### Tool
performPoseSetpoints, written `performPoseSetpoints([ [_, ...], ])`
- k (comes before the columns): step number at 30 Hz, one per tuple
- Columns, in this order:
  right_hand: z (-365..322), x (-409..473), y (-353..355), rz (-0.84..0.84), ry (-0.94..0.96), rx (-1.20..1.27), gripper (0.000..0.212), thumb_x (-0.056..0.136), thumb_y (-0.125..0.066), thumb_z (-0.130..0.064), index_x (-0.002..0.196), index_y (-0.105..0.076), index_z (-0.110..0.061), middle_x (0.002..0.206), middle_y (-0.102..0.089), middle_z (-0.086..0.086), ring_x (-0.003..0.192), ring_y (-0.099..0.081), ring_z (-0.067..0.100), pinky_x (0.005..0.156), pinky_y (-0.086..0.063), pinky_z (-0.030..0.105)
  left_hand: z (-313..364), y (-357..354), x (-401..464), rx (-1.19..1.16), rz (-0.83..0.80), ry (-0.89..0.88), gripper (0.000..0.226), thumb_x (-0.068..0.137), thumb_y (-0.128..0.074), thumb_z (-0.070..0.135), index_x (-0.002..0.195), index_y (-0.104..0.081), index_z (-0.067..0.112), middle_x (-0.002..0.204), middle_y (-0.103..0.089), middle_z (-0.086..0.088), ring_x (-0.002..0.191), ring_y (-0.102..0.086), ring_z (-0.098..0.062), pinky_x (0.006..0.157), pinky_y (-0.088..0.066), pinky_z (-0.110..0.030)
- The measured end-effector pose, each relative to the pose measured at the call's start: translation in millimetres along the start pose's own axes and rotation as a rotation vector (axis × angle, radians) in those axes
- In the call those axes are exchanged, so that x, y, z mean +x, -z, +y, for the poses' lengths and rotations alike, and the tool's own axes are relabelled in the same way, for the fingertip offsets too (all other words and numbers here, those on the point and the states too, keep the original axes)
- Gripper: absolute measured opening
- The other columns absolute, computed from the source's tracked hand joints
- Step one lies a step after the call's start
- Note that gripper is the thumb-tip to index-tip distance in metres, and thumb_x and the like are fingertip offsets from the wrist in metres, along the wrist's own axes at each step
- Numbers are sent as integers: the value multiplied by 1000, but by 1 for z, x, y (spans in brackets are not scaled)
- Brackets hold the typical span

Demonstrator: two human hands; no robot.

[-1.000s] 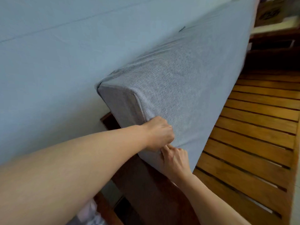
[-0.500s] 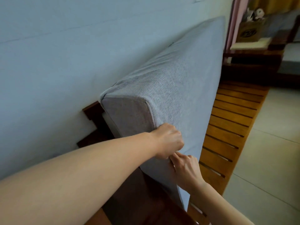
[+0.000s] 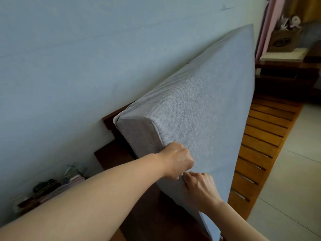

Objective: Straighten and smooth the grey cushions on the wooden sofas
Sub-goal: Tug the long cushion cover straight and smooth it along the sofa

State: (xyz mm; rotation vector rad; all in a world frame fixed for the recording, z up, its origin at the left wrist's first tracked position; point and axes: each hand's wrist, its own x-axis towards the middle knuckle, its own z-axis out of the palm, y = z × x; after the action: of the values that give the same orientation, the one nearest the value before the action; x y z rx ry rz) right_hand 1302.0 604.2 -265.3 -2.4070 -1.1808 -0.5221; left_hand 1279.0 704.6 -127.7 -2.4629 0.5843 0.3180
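Note:
A long grey cushion stands on its edge on the wooden sofa, leaning back against the pale wall. Its near end panel faces me. My left hand grips the cover fabric at the near front corner edge, fingers curled into a fist. Just below it, my right hand pinches the same edge of the cover, thumb on the front face. The sofa's slatted wooden seat lies bare to the right of the cushion.
Dark wooden armrest and frame sit below and left of the cushion. A low shelf with small items is at the wall on the left. A side table with a box stands at the far end. Tiled floor lies right.
The cushion has tilted further upright and my view has drawn back and swung left. Both hands keep their hold on the near corner edge.

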Motion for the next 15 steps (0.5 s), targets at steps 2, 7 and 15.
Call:
performPoseSetpoints([
  [2,-7,19,-8,-97,-14,-6,14,51,-62,-22,50,-50,-17,38,-43,0,25,-38,21,40,-6,21,-18,-14,-2,-52,5,19,20,87,-58,19,106,-65,19,112,-62,-2,105,-59,-25,76,-41,-30],
  [7,-34,70,-39,-217,-53,6,16,49,-63,-25,46,-49,-19,35,-43,0,23,-39,19,41,-1,20,-69,-57,-9,-120,-15,67,14,86,-60,19,100,-64,20,107,-62,-1,101,-60,-23,73,-37,-31],
  [15,-78,149,-113,-368,-66,-36,19,42,-74,-27,46,-57,-21,35,-42,-2,26,-41,16,43,-12,19,-148,-134,-17,-187,-12,128,16,85,-57,11,98,-63,17,106,-63,-2,100,-59,-23,70,-34,-30],
])
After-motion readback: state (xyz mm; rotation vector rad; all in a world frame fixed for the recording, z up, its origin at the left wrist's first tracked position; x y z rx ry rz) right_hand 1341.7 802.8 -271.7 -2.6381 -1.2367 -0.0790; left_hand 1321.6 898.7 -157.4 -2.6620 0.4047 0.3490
